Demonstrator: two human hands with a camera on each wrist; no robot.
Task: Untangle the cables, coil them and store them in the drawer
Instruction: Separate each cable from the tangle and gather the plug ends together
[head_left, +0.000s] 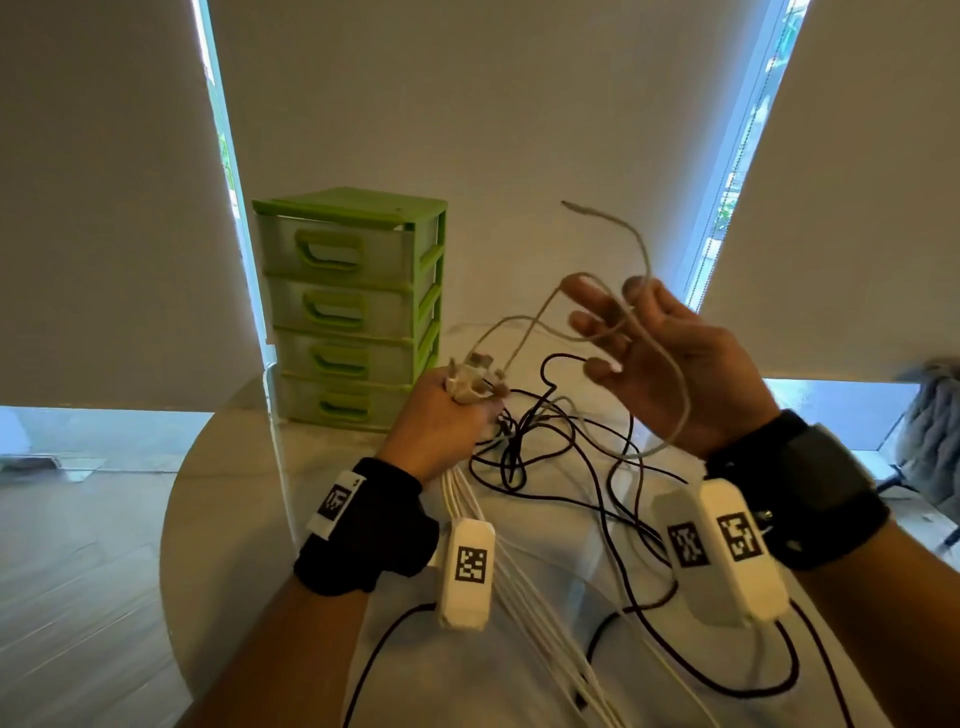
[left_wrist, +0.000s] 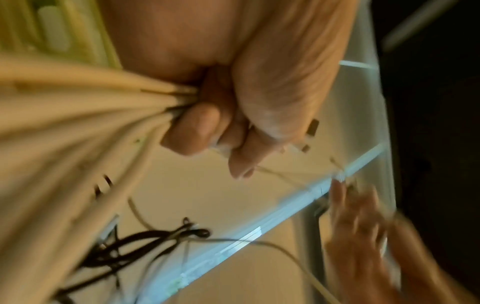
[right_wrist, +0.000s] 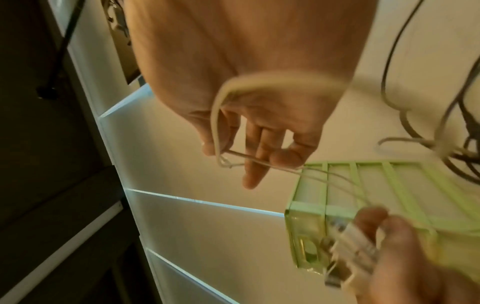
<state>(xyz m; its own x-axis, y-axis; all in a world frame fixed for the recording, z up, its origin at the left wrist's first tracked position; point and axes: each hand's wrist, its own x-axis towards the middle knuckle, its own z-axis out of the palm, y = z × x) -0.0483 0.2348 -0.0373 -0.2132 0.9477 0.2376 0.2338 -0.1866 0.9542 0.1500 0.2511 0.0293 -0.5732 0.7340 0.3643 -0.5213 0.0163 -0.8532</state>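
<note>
The left wrist view shows the left hand (left_wrist: 233, 98) clamped on a bundle of white cables (left_wrist: 78, 115); the head view adds their plugs (head_left: 472, 376) above the fist. The right hand (head_left: 670, 364) has its grip apart, a beige cable (head_left: 675, 374) looped over the fingers. Black cables (head_left: 571, 452) lie tangled on the round bench (head_left: 223, 493). The green drawer unit (head_left: 353, 306) stands at the bench's far edge, all four drawers closed.

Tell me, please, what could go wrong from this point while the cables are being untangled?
The thin white cable is looped round the right hand; pulling could tighten it into a knot. The left hand grips a bundle of white cables near the black cables on the table, which may snag together.
</note>
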